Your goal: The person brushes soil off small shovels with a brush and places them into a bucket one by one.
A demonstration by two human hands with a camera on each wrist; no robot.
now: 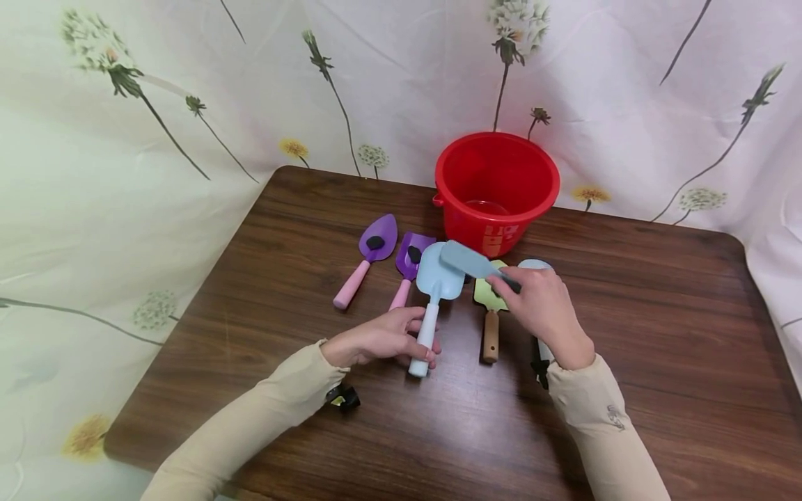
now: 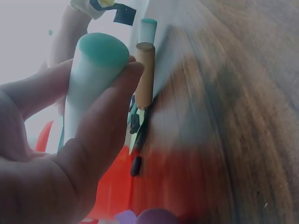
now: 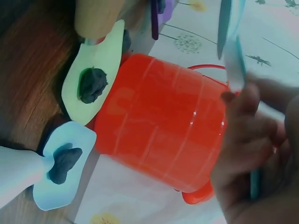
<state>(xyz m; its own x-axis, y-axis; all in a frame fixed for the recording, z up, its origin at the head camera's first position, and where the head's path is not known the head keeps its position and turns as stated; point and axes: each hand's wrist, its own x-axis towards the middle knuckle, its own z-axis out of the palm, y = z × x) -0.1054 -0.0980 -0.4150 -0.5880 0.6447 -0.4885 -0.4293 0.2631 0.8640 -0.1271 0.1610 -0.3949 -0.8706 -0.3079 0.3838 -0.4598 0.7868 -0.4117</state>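
Note:
In the head view my left hand (image 1: 387,337) grips the pale handle of a light blue toy shovel (image 1: 431,275) and holds it above the table, blade pointing away. The left wrist view shows the handle's end (image 2: 100,56) between thumb and fingers. My right hand (image 1: 546,305) pinches a flat blue-grey scraper (image 1: 468,261), whose blade lies across the shovel's blade; whether they touch I cannot tell. Beneath and beside the right hand lie a green shovel (image 1: 491,296) with a wooden handle and a second light blue shovel (image 3: 70,186), each carrying a dark lump.
A red bucket (image 1: 498,229) stands at the back of the wooden table (image 1: 658,334), against a flowered cloth (image 1: 401,83). To the left lie a purple pointed trowel (image 1: 383,233) and a purple shovel (image 1: 407,243), both pink-handled with dark lumps on them.

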